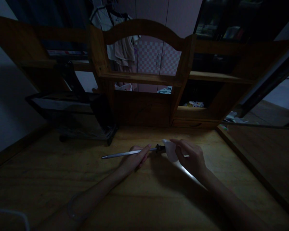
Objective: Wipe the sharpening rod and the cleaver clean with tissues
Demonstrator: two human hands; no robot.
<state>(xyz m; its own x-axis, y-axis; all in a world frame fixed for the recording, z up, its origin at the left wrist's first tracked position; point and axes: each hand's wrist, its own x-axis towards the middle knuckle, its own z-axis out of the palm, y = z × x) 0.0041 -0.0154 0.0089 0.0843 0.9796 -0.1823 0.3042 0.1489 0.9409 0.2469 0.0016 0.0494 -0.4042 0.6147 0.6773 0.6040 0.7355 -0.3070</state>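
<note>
Both hands are busy low over the counter (pixel 139 195): the left hand (pixel 135 160) grips the metal rod (pixel 118 155) near its dark end, the right hand (pixel 192 159) pinches a white wipe (pixel 170 150) onto that end, so wiping seems underway, unfinished.

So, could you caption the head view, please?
Left hand grips a slim metal rod; right hand holds white tissue at its end.

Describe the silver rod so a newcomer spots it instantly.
Find the wooden desk below the shelf unit. At its middle, the left hand holds the rod: long, thin, silver, its dark end against white cloth in the right hand.
</note>
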